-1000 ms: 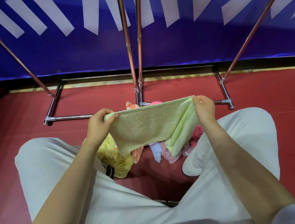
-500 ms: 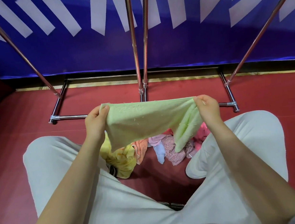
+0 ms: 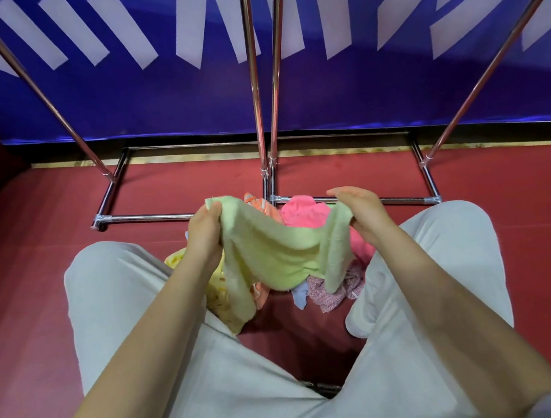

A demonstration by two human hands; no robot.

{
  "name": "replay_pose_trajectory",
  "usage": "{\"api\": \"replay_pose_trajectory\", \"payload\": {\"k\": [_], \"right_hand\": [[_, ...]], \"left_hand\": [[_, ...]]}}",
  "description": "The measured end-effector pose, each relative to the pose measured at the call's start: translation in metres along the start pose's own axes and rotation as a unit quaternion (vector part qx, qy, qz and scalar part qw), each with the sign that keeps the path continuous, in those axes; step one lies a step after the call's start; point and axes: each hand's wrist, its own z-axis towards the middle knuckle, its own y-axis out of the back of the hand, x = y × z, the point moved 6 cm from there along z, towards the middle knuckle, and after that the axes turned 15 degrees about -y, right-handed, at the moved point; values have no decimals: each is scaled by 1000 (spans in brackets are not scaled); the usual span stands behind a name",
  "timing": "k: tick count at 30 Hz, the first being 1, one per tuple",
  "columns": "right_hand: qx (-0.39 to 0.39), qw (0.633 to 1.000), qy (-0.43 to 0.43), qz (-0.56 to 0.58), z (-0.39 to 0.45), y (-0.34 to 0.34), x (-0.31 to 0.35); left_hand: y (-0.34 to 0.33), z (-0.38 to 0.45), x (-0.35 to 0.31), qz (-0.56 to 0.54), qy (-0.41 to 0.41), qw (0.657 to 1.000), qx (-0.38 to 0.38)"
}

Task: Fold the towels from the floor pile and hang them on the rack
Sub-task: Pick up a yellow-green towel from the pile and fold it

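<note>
Person seated, knees apart. Left hand (image 3: 203,231) and right hand (image 3: 363,211) each pinch a top corner of a pale green towel (image 3: 271,255), fingers closed on the cloth; its middle sags between them. Towel hangs above the floor pile (image 3: 304,213) of pink, orange and yellow cloths. Chrome rack (image 3: 256,111) stands at 12 o'clock on red floor (image 3: 24,261).

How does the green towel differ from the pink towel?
The green towel is pale green and held in the air by both hands; the pink towel is bright pink and lies crumpled in the floor pile. The green one sags between the hands; the pink one is partly hidden behind it. Both are unfolded.
</note>
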Motion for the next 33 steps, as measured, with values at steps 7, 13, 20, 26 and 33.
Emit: {"api": "replay_pose_trajectory", "payload": {"k": [7,13,20,26,33], "right_hand": [[151,985,36,71,-43,-61,15],[190,976,62,84,-50,-82,20],[190,977,75,59,-42,-83,19],[169,980,107,13,-39,-87,17],[98,987,124,-26,-30,-78,12]], "left_hand": [[-34,-18,-2,-35,-36,997,57],[-58,-32,-3,-66,-35,989,124],[-69,-31,1,-107,-3,986,129],[-69,-25,9,-121,37,983,130],[-72,-28,19,-104,74,982,136]]}}
